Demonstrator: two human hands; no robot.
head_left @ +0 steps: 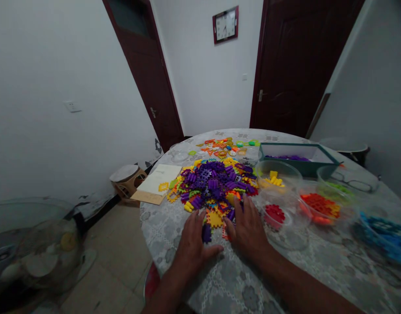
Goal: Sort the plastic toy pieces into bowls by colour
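A heap of plastic interlocking pieces (216, 183), mostly purple with yellow, orange and green, lies on a round table (193, 279) with a patterned grey cloth. My left hand (193, 242) rests palm down at the heap's near edge, fingers spread, a purple piece (206, 233) right beside its thumb. My right hand (248, 226) lies flat next to it, fingers stretched onto orange and yellow pieces (216, 218). Neither hand grips anything.
Clear bowls to the right hold sorted pieces: yellow (275, 178), red (275, 213), orange (320, 205), green (337, 187), blue (386, 235). A teal box (298, 168) with purple pieces stands behind them. More loose pieces (224, 147) lie further back. A booklet (157, 182) overhangs the left edge; a stool (126, 179) stands below.
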